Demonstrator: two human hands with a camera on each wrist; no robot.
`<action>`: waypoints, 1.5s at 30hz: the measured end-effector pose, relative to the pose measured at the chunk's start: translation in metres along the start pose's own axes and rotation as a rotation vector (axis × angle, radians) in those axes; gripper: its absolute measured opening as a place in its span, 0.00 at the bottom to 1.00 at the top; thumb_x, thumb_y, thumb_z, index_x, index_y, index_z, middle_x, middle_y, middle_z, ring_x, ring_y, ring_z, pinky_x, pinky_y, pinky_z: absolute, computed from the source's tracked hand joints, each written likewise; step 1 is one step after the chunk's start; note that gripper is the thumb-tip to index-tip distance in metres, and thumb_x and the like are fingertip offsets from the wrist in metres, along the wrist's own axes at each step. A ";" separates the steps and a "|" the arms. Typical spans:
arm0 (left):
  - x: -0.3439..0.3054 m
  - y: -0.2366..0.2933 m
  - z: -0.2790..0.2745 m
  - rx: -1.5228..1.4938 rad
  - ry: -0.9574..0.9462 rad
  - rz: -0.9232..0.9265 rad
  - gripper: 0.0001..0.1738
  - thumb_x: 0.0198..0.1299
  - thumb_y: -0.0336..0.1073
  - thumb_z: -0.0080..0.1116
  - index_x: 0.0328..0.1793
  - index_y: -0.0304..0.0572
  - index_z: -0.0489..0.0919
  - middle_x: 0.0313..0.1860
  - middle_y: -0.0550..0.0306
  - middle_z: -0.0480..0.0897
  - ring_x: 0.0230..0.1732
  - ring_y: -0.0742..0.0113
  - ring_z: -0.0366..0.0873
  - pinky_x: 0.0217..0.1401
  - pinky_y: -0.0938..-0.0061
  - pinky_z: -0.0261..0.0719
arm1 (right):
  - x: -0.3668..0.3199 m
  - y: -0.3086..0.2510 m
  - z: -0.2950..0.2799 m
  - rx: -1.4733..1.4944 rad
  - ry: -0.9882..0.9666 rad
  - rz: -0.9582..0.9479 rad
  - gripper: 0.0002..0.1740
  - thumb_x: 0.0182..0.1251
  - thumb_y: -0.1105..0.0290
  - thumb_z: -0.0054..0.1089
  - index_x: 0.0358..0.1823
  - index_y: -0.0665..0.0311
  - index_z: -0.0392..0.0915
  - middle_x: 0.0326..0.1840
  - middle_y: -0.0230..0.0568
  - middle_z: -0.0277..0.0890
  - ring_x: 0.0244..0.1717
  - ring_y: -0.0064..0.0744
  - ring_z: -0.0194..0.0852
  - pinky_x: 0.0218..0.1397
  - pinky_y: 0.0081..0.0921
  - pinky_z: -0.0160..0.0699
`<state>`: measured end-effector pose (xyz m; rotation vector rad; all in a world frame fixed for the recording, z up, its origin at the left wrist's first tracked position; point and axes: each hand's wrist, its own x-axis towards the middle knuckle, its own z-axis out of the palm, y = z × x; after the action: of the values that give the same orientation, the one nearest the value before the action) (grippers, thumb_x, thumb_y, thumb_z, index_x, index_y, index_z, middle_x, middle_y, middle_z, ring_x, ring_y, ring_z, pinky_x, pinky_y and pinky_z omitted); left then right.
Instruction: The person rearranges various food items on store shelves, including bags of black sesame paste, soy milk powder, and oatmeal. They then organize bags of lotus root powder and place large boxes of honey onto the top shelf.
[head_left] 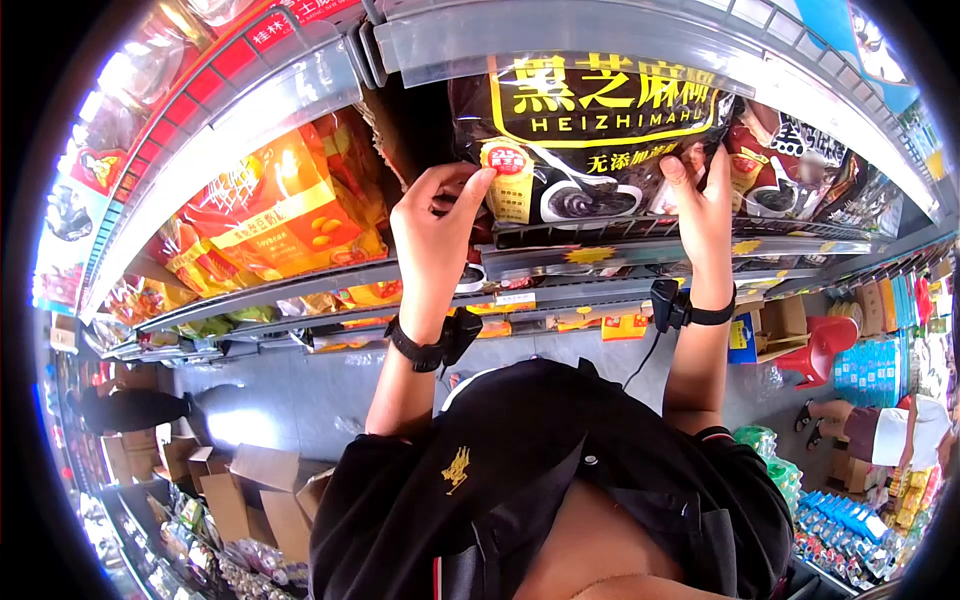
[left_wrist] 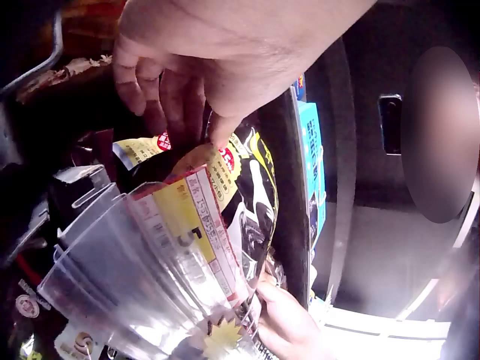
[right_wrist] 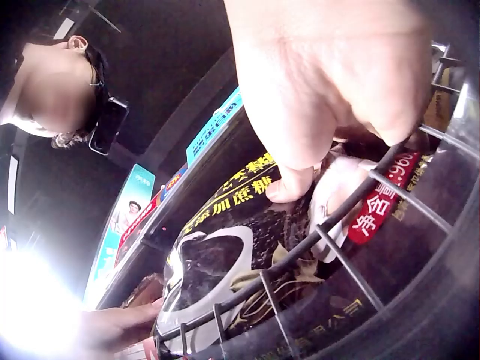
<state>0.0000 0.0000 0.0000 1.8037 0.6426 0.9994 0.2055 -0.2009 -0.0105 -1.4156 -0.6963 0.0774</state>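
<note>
A large black bag of black sesame paste (head_left: pixel 610 130), with yellow lettering and a pictured bowl, stands upright at the front of a shelf, behind a low wire rail (right_wrist: pixel 262 274). My left hand (head_left: pixel 435 225) pinches its lower left edge, thumb at the front beside the red and yellow label; the fingertips are partly hidden. On the right edge my right hand (head_left: pixel 703 210) grips the bag, its thumb (right_wrist: pixel 292 184) on the front and its other fingers mostly out of sight. In the left wrist view a price tag (left_wrist: pixel 195 232) sits just below the bag.
Orange bags (head_left: pixel 280 200) fill the shelf to the left, beside a torn carton edge (head_left: pixel 380 145). Another dark bag (head_left: pixel 785 165) stands to the right. A shelf lip (head_left: pixel 600 35) overhangs the bag's top. Cardboard boxes (head_left: pixel 260 490) and a red stool (head_left: pixel 825 345) stand on the floor.
</note>
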 end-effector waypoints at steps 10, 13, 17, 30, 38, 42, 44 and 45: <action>0.003 0.003 -0.002 -0.002 0.012 -0.017 0.18 0.64 0.43 0.74 0.46 0.33 0.88 0.30 0.59 0.86 0.28 0.78 0.78 0.34 0.80 0.77 | -0.001 -0.003 0.004 0.010 0.013 -0.013 0.30 0.72 0.62 0.72 0.67 0.62 0.66 0.45 0.26 0.73 0.38 0.13 0.69 0.33 0.13 0.71; 0.005 -0.001 0.001 0.031 0.046 0.002 0.16 0.63 0.42 0.74 0.45 0.34 0.88 0.30 0.58 0.86 0.27 0.77 0.78 0.34 0.79 0.77 | -0.001 0.000 0.003 0.007 0.006 -0.024 0.30 0.72 0.63 0.71 0.67 0.62 0.66 0.46 0.26 0.73 0.39 0.13 0.69 0.33 0.13 0.71; 0.007 -0.006 0.005 0.062 0.075 0.083 0.14 0.63 0.40 0.74 0.43 0.35 0.88 0.28 0.57 0.86 0.26 0.76 0.77 0.33 0.79 0.76 | -0.001 -0.003 0.003 -0.001 0.009 -0.015 0.29 0.72 0.63 0.71 0.67 0.62 0.66 0.46 0.26 0.73 0.40 0.13 0.70 0.33 0.13 0.72; 0.011 -0.010 0.004 0.173 0.072 0.259 0.12 0.70 0.38 0.67 0.43 0.35 0.84 0.28 0.54 0.83 0.25 0.73 0.75 0.30 0.75 0.72 | 0.000 0.000 -0.001 0.031 -0.014 -0.018 0.30 0.71 0.62 0.72 0.67 0.61 0.66 0.46 0.26 0.73 0.41 0.13 0.70 0.33 0.13 0.71; 0.003 -0.011 -0.006 0.026 0.009 0.129 0.10 0.70 0.35 0.67 0.46 0.33 0.86 0.29 0.61 0.84 0.27 0.78 0.74 0.32 0.79 0.74 | -0.001 0.000 0.002 0.015 0.009 -0.011 0.29 0.72 0.61 0.72 0.66 0.61 0.66 0.46 0.25 0.72 0.40 0.13 0.68 0.33 0.13 0.70; 0.001 -0.005 -0.007 0.031 -0.019 0.110 0.10 0.66 0.35 0.71 0.44 0.34 0.87 0.28 0.61 0.83 0.27 0.79 0.75 0.32 0.80 0.73 | -0.001 0.000 0.002 0.010 0.002 -0.018 0.30 0.72 0.61 0.72 0.66 0.62 0.66 0.45 0.25 0.72 0.40 0.13 0.68 0.34 0.13 0.71; 0.003 -0.003 -0.007 0.037 -0.023 0.099 0.11 0.65 0.36 0.71 0.43 0.33 0.87 0.28 0.61 0.83 0.26 0.79 0.75 0.31 0.80 0.73 | -0.001 0.000 0.002 0.007 0.002 -0.026 0.30 0.72 0.61 0.72 0.65 0.62 0.66 0.45 0.25 0.72 0.40 0.13 0.68 0.34 0.13 0.71; 0.003 -0.002 -0.007 0.040 -0.026 0.095 0.12 0.65 0.37 0.72 0.43 0.33 0.87 0.28 0.61 0.83 0.26 0.79 0.75 0.31 0.80 0.73 | -0.001 0.000 0.002 0.003 0.003 -0.032 0.30 0.72 0.61 0.72 0.65 0.62 0.66 0.45 0.25 0.72 0.40 0.13 0.68 0.35 0.13 0.71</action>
<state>-0.0039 0.0067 0.0009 1.8942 0.5694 1.0304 0.2038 -0.1993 -0.0108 -1.4004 -0.7160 0.0509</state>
